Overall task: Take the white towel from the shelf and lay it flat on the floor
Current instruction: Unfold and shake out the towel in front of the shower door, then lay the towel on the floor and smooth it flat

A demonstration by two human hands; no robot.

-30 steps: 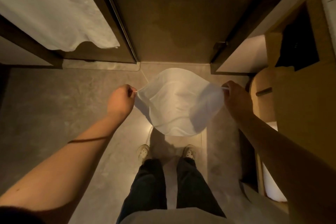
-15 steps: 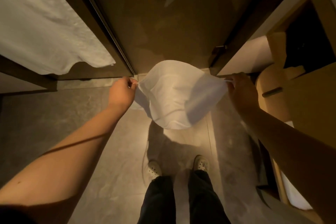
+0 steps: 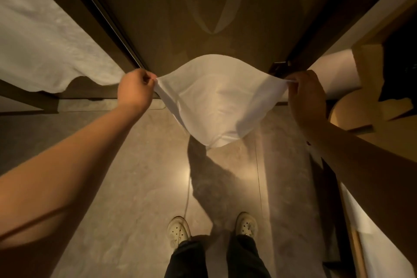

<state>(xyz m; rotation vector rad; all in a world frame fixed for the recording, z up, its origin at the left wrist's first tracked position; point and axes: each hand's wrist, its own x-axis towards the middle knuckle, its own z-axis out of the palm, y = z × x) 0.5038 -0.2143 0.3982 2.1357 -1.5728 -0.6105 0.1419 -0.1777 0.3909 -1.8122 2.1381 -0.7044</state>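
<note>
The white towel (image 3: 220,99) hangs spread out in the air between my two hands, above the stone floor (image 3: 140,187). My left hand (image 3: 135,90) pinches its left corner. Its right corner is pinched by my right hand (image 3: 305,95). The cloth sags in the middle, and its lower edge hangs clear of the floor, casting a dark shadow below. It is held in front of a dark glass door (image 3: 203,13).
Another white cloth (image 3: 42,52) hangs at the left. A wooden shelf unit (image 3: 370,101) and a white roll (image 3: 331,74) stand at the right. My shoes (image 3: 178,231) are on the floor, with bare tiles between them and the door.
My hands and the towel have moved forward, away from my feet and towards the door. The towel is stretched a little wider. Both grips are unchanged.
</note>
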